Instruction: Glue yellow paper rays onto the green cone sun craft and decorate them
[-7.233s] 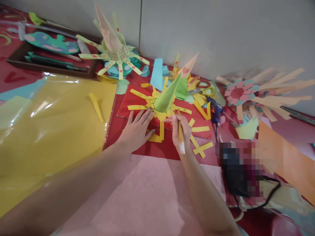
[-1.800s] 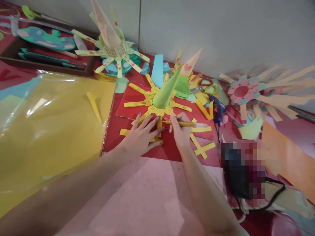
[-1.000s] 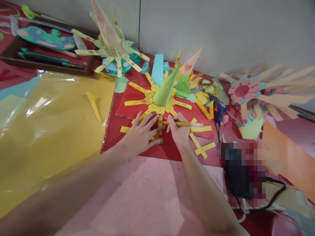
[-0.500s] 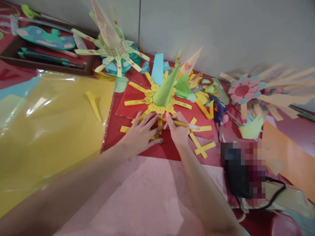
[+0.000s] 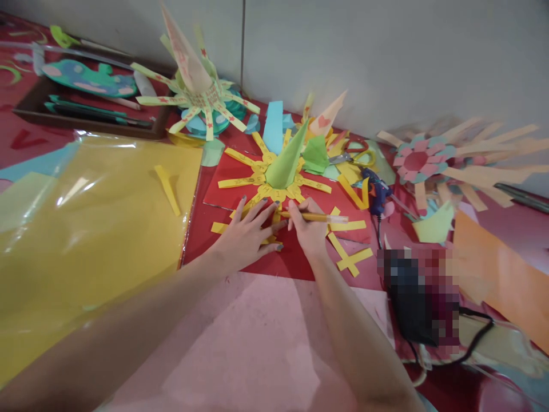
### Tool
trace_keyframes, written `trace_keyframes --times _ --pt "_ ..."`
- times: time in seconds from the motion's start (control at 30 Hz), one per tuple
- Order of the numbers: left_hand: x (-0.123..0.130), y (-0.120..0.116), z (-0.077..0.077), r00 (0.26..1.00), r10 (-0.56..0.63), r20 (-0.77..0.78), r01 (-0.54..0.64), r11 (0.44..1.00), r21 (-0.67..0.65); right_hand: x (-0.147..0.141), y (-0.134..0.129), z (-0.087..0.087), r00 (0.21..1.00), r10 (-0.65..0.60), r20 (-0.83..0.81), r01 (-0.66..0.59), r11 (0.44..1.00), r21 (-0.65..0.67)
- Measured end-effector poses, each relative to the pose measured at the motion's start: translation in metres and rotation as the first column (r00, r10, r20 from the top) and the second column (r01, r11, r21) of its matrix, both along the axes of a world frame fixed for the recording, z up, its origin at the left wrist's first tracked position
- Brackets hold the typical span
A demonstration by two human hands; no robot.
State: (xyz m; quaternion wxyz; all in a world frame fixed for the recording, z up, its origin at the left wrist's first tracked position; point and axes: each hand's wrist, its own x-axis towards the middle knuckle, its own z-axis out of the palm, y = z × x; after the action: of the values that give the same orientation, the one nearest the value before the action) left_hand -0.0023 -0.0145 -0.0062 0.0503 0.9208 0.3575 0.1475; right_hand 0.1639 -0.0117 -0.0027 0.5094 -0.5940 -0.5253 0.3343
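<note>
My left hand point(image 5: 251, 232) lies flat with its fingers spread over the near strips of a yellow paper flower point(image 5: 261, 169). A green paper cone point(image 5: 285, 163) rises from the flower's middle, and marks are drawn on its petals and strips. Between the fingers of my right hand point(image 5: 309, 226) is a gold pen point(image 5: 319, 217) with a clear end. Its tip points left at a near strip, partly hidden by my fingers. Loose yellow paper strips point(image 5: 349, 260) lie to the right of my right hand. Red card point(image 5: 295, 254) is under all of this.
A glue gun point(image 5: 378, 191) and scissors point(image 5: 343, 159) lie right of the flower. A brown tray point(image 5: 160, 126) with tools stands at the back left. Yellow sheets in clear plastic point(image 5: 124, 229) cover the left side. More paper flowers point(image 5: 422, 157) rest along the wall.
The view has shifted slightly, so the things at the back sit a little lower. Both hands stay in nearly the same place on the flower, the pen still held in the right.
</note>
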Motion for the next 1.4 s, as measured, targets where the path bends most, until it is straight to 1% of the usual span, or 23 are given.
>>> trace_keyframes --times 0.1,0.17,0.3,0.43,0.67,0.87,1.0,1.07,1.17,1.27,1.33,1.4 --pt "-0.001 0.0 0.0 1.0 -0.003 -0.003 0.003 1.0 0.004 0.001 0.0 -0.002 0.996 -0.033 -0.082 0.034 0.999 0.009" --pt "-0.001 0.001 -0.001 1.0 -0.004 -0.005 0.004 1.0 0.009 0.002 0.0 -0.003 0.995 -0.025 -0.099 0.026 1.0 0.006" --pt "-0.001 0.001 -0.003 1.0 -0.002 -0.001 0.002 1.0 0.006 0.0 0.001 0.0 0.999 0.008 -0.051 -0.009 1.0 -0.026" --pt "-0.001 0.001 -0.003 1.0 0.003 -0.009 -0.003 1.0 0.003 -0.001 0.001 0.003 1.0 0.017 0.02 -0.016 0.999 -0.039" --pt "0.0 0.002 -0.001 1.0 0.007 -0.01 -0.007 0.999 -0.039 0.001 0.001 -0.006 0.996 -0.084 0.04 0.085 0.996 -0.026" --pt "-0.002 0.002 0.004 1.0 0.004 -0.006 -0.004 0.995 -0.1 0.003 0.0 0.001 0.986 -0.121 -0.112 0.12 0.993 -0.016" --pt "-0.003 0.002 0.006 1.0 0.022 0.001 -0.022 0.991 -0.135 0.003 0.0 0.0 0.986 -0.092 -0.14 0.091 0.996 -0.016" --pt "-0.003 0.002 0.007 0.999 0.039 0.015 -0.036 0.988 -0.148 0.004 0.0 -0.002 0.982 -0.114 -0.15 0.113 0.993 -0.015" --pt "-0.003 0.005 0.005 0.995 0.069 0.075 -0.056 0.985 -0.165 0.005 -0.001 -0.001 0.964 -0.202 -0.172 0.211 0.977 0.033" --pt "-0.002 0.009 0.002 0.966 0.126 0.227 -0.09 0.983 -0.162 0.008 -0.003 0.002 0.928 -0.333 -0.167 0.355 0.926 0.126" --pt "-0.002 0.009 0.0 0.905 0.18 0.385 -0.116 0.976 -0.185 0.01 -0.003 0.004 0.898 -0.413 -0.149 0.435 0.885 0.168" --pt "0.0 0.007 0.003 0.831 0.237 0.504 -0.141 0.965 -0.221 0.012 -0.003 0.005 0.879 -0.456 -0.141 0.476 0.863 0.173"
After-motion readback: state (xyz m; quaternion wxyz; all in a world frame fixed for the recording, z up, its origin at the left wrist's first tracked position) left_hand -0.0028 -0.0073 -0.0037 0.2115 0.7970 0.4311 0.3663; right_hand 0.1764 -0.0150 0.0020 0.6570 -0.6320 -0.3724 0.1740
